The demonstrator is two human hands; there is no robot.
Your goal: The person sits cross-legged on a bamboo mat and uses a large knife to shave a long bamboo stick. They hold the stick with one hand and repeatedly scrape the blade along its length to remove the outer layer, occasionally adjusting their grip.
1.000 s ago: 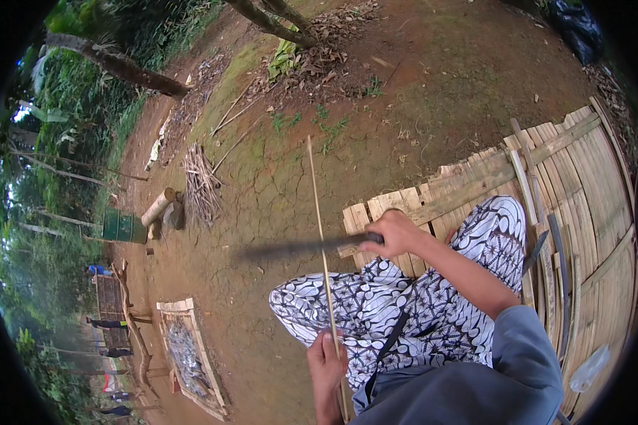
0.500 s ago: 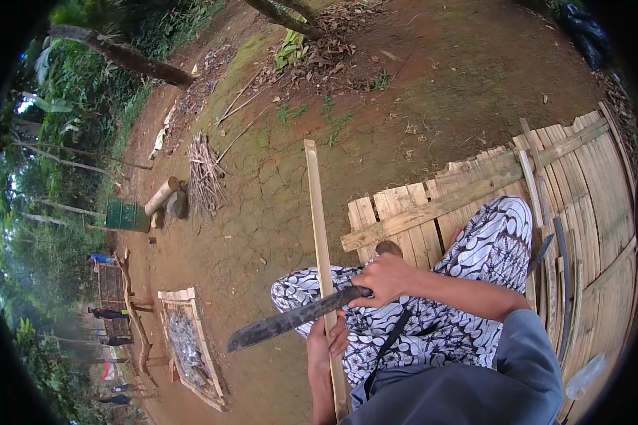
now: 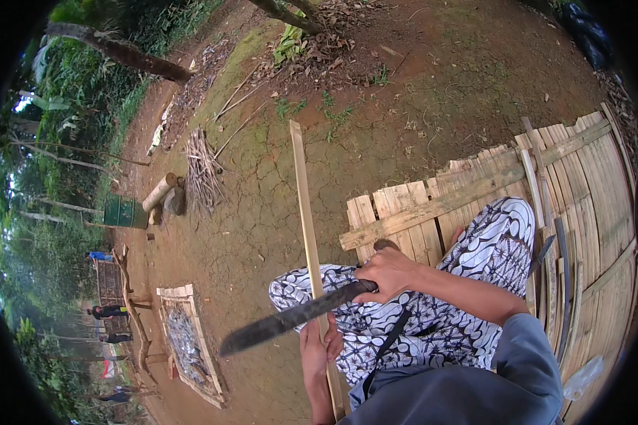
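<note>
Across my lap lies a long pale bamboo strip (image 3: 304, 205), its far end pointing away over the ground. My left hand (image 3: 317, 346) is closed round its near part, beside my thigh. My right hand (image 3: 388, 275) grips the dark handle of a machete (image 3: 280, 322), whose rounded butt shows beyond the fist. The broad dark blade points left and crosses over the strip just beyond my left hand. Whether the edge touches the strip I cannot tell. Patterned black-and-white trousers (image 3: 500, 234) cover my bent legs.
I sit on a slatted bamboo platform (image 3: 404, 202). Loose strips and another dark blade (image 3: 542, 253) lie at my right, near a clear plastic bag (image 3: 583, 377). A wood-framed ash bed (image 3: 174, 290), a stick pile (image 3: 204, 170), a green drum (image 3: 124, 211) and distant people are at left.
The strip's far end has swung left and slightly farther away. The machete blade has shifted a little left, its tip lower in view. Both hands keep their hold.
</note>
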